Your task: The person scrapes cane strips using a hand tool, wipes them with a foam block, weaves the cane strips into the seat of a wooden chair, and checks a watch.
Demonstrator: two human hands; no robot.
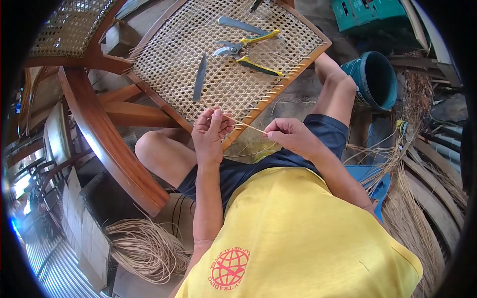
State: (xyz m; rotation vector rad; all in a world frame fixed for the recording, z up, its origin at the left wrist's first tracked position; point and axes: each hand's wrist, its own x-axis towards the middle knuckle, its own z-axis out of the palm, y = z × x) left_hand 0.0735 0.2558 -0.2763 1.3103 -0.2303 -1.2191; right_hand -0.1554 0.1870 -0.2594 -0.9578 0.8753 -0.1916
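Note:
A thin, pale cane strand (251, 126) stretches between my two hands, just over the front corner of a woven cane seat (169, 54) with a wooden frame. My left hand (213, 130) pinches its left end, with the fingers curled. At the other end, my right hand (288, 135) holds the strand between thumb and forefinger. Pruning shears (238, 48) with yellow and black handles lie spread on the weave. A grey blade (199, 77) rests left of them, and another flat blade (241, 25) lies beyond. Short cane ends stick out along the seat's right edge.
A curved wooden chair part (107, 134) stands at the left. Coiled cane (146, 248) lies at the lower left. Right of my knee is a teal bucket (375, 81), with a green crate (367, 15) behind it. Loose fibre strands (410, 218) spread along the right.

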